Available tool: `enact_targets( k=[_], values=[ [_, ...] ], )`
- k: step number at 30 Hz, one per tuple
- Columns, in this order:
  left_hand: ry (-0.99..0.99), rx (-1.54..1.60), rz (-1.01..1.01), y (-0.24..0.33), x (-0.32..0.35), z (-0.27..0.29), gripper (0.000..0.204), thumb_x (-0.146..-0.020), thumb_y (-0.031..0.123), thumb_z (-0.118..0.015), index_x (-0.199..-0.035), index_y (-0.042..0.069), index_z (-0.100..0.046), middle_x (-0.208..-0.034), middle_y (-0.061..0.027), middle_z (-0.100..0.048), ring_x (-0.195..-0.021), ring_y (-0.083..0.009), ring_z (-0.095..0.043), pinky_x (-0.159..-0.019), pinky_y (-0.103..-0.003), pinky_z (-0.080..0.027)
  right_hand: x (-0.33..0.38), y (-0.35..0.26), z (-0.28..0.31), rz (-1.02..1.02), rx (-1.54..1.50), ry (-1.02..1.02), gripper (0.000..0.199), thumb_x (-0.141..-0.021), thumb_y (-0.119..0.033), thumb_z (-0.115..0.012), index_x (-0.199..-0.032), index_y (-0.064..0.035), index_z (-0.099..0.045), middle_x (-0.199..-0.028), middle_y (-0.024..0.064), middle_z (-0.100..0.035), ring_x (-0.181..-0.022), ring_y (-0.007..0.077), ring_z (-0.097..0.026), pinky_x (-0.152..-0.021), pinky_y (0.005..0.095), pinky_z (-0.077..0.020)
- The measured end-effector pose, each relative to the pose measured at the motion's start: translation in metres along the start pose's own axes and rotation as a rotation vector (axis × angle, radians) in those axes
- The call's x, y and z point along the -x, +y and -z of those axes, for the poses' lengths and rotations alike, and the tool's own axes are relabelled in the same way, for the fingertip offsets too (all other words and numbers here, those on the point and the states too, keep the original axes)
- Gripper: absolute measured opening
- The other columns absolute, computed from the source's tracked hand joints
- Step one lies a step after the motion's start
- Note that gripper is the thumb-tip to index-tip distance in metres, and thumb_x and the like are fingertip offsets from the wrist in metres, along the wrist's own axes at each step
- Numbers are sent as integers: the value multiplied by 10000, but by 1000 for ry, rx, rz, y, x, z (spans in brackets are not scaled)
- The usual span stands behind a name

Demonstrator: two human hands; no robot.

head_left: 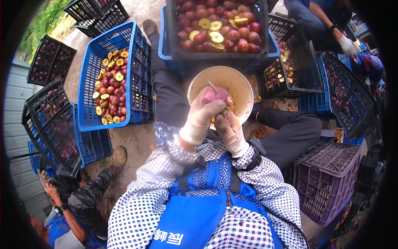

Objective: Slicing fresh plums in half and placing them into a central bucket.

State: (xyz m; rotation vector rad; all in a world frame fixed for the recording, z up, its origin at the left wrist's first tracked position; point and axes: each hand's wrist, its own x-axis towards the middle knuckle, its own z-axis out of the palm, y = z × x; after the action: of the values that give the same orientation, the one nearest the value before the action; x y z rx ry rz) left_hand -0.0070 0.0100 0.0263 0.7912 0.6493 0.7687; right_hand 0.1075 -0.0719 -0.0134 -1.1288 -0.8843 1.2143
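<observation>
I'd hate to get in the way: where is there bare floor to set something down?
Mostly bare concrete lies between the large blue crate, a boot and the checked left sleeve. A narrower strip separates that crate from the black crate farther left. It's crowded around the bucket: left hand, right hand, dark trouser legs and fruit scraps.

Left grip (198,118) — curled; right grip (232,133) — curled beside.

Daylight falls brightest at the upper left, on green foliage (44,21); the far right is dim. Black vignetting rounds the corners, fisheye distortion bends the pale ribbed-metal wall (18,116), and haze softens the black plastic crate (219,55), top centre.
</observation>
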Motion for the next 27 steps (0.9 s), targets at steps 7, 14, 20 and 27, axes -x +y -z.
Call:
enact_targets(
  k=[7, 14, 20, 27],
  values=[
    [-53, -837, -45, 36, -13, 11, 495, -720, 164, -804, -1138, 14, -586, -1011, -63, -631, -931, -136, -628, -829, -310, -525, -11, -11, 15, -160, -107, -118, 199, -972, -165, -573, -1080, -1, -608, -975, 37, -637, -891, 89, -571, -768, 257, -469],
    [116, -524, -90, 20, -7, 4, 567, -674, 210, -838, -1150, 20, -595, -987, -68, -623, -876, -159, -625, -801, -313, -519, -12, -13, 21, -187, -95, -223, 251, -984, -194, -571, -1141, -3, -611, -1043, 27, -627, -934, 101, -567, -809, 283, -470],
    [-79, -1196, -177, 59, -15, 22, 517, -634, 223, -853, -1056, 9, -643, -957, -104, -649, -871, -193, -632, -809, -315, -508, -26, -67, 51, -510, 63, -397, 288, -999, -187, -539, -1201, 9, -600, -1095, 25, -634, -1003, 104, -575, -837, 264, -468],
    [-147, -334, 45, 68, -5, 13, 657, -736, 182, -720, -1332, -14, -525, -1196, -89, -598, -1081, -154, -580, -978, -291, -451, -16, -70, 76, -179, 66, 20, 407, -945, -362, -651, -1139, -5, -625, -720, -96, -474, -587, -4, -363, -511, 176, -253]
  ],
)
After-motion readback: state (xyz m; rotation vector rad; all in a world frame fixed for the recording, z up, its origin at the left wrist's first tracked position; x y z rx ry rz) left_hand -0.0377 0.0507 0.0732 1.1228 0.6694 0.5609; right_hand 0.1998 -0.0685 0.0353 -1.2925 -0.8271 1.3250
